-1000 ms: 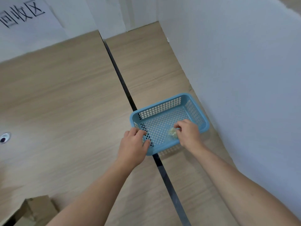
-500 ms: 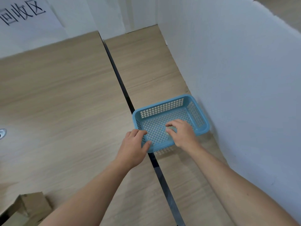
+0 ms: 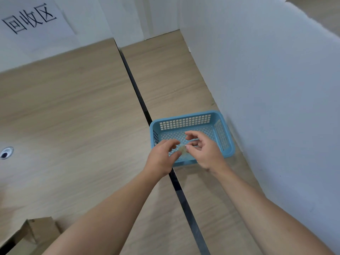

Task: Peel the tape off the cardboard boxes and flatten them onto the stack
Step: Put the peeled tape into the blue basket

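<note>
Left hand (image 3: 161,158) and right hand (image 3: 207,152) pinch a blurry yellowish tape wad (image 3: 182,149), axis unreadable, above a blue plastic mesh basket (image 3: 184,116); brown cardboard box (image 3: 39,231) cropped, seven o'clock.

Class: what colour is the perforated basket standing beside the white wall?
The basket is light blue, seen best in the head view.

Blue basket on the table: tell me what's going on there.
A person's left hand and right hand hover over the basket, both pinching a small wad of tape between their fingertips. The basket sits on the wooden table beside the white wall. A cardboard box shows at the near left corner.
</note>
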